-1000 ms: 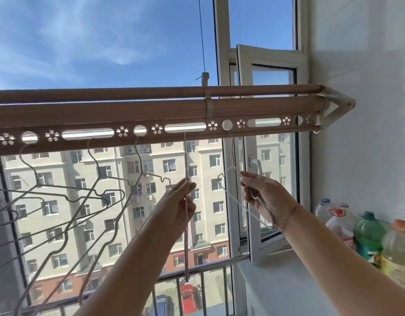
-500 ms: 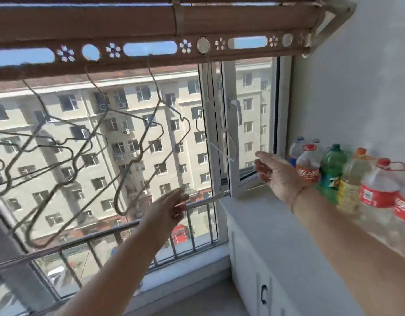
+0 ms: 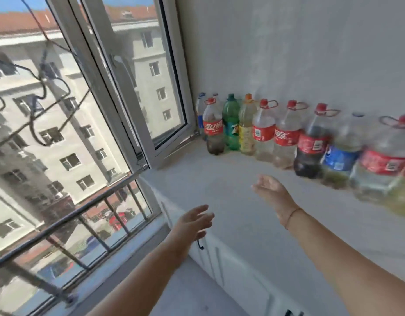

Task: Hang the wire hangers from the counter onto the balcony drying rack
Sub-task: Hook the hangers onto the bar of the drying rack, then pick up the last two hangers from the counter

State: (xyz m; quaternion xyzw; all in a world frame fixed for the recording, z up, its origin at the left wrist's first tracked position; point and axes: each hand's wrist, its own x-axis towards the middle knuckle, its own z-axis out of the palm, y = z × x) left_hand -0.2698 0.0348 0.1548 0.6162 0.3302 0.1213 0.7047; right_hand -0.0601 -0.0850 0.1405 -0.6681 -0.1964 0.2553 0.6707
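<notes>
Two grips idling: L hand (image 3: 192,222) & R hand (image 3: 272,192) hovering over bench (image 3: 231,183), both slack-open, holding nothing | wire hangers (image 3: 43,65) dangling upper L by window, rack out of shot | none showing on visible bench; judging job nearing end, unconfirmed

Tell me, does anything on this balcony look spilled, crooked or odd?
Nothing looks spilled or broken. The bottles stand upright in a row against the wall on the counter, several holding murky liquid. The window sash is swung inward over the counter's far end.
</notes>
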